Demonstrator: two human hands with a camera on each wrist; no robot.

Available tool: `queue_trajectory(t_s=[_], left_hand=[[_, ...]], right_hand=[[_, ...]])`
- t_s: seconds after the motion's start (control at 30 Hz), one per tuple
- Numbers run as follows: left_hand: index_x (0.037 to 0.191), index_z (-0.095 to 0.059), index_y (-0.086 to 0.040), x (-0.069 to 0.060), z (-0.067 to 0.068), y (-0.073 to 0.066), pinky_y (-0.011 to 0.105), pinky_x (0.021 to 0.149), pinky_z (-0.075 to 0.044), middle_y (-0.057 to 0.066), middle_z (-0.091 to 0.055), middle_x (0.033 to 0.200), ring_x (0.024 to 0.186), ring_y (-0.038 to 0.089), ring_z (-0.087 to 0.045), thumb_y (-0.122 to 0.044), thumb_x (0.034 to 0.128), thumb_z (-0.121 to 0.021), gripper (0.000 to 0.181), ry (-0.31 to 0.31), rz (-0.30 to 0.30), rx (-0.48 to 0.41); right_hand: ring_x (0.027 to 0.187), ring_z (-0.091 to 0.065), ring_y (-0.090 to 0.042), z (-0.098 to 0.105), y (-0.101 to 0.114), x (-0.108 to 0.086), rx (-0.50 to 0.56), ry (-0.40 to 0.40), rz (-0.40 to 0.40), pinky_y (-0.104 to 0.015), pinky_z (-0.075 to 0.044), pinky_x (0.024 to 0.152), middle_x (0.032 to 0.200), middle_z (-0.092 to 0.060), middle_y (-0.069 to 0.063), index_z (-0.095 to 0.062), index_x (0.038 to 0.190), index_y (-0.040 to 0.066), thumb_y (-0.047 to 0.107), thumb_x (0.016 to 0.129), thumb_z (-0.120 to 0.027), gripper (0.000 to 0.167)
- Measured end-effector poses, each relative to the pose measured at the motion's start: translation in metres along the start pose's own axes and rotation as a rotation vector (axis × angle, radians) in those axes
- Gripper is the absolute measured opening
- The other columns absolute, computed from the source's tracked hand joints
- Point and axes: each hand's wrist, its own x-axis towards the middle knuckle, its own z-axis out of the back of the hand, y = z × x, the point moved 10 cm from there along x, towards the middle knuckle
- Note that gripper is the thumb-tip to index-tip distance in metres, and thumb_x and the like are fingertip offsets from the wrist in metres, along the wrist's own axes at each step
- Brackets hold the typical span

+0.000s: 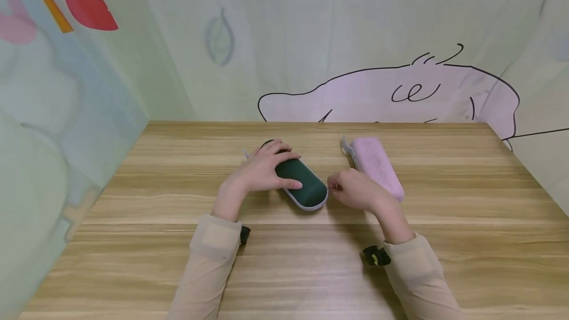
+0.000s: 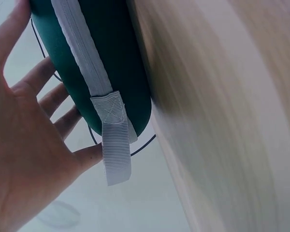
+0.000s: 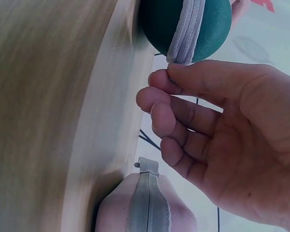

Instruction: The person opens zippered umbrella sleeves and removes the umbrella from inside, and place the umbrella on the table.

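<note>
A dark green zip case [image 1: 306, 184] with a pale grey zipper lies on the table. My left hand [image 1: 262, 167] rests over its top, thumb and fingers spread and pressing on it. In the left wrist view, a grey fabric tab [image 2: 116, 145] hangs from the case's far end, beside the little finger. My right hand [image 1: 355, 189] is at the near end, thumb and forefinger pinching the zipper pull, mostly hidden between them. In the right wrist view, these fingertips meet at the end of the zipper [image 3: 186, 38]; the other fingers are curled.
A pink zip case [image 1: 378, 164] with a grey tab lies just right of my right hand. The wooden table [image 1: 284, 270] ends at the back against a printed cloth [image 1: 284, 38], which also hangs along the sides.
</note>
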Motion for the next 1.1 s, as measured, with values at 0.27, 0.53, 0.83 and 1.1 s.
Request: queue_trajectory(t_s=[0.27, 0.53, 0.83, 1.1], left_hand=[[0.136, -0.055, -0.023, 0.0003, -0.0001, -0.002, 0.055, 0.119, -0.013, 0.004, -0.042, 0.146, 0.147, 0.028, -0.02, -0.057, 0.0778, -0.071, 0.069, 0.002, -0.007, -0.004], [0.135, -0.055, -0.024, 0.0002, -0.0002, -0.0013, 0.057, 0.118, -0.013, 0.004, -0.041, 0.148, 0.148, 0.029, -0.018, -0.057, 0.0776, -0.071, 0.068, 0.002, -0.003, -0.002], [0.136, -0.055, -0.023, 0.0011, -0.0009, -0.0019, 0.057, 0.118, -0.014, 0.004, -0.042, 0.146, 0.147, 0.028, -0.021, -0.056, 0.079, -0.07, 0.067, 0.004, -0.006, 0.003], [0.137, -0.054, -0.021, 0.0003, 0.0004, -0.0029, 0.057, 0.118, -0.014, 0.006, -0.043, 0.146, 0.147, 0.029, -0.022, -0.052, 0.0819, -0.069, 0.064, -0.003, -0.023, 0.003]], right_hand=[[0.06, -0.041, -0.008, -0.0006, -0.0006, -0.0009, -0.004, 0.002, 0.005, -0.022, -0.033, 0.057, 0.061, -0.041, 0.006, -0.058, 0.069, 0.011, 0.002, 0.086, -0.058, 0.02], [0.06, -0.041, -0.009, -0.0018, -0.0013, -0.0011, -0.009, 0.016, -0.002, -0.022, -0.032, 0.058, 0.06, -0.039, 0.006, -0.056, 0.067, 0.012, 0.002, 0.085, -0.058, 0.021], [0.06, -0.04, -0.008, -0.0015, 0.0005, -0.0024, -0.008, 0.018, 0.015, -0.021, -0.032, 0.058, 0.06, -0.038, 0.007, -0.053, 0.064, 0.012, 0.0, 0.084, -0.058, 0.024], [0.06, -0.04, -0.009, -0.0016, 0.0019, -0.0022, -0.004, 0.031, 0.023, -0.021, -0.032, 0.058, 0.06, -0.038, 0.006, -0.053, 0.064, 0.012, -0.001, 0.084, -0.057, 0.024]])
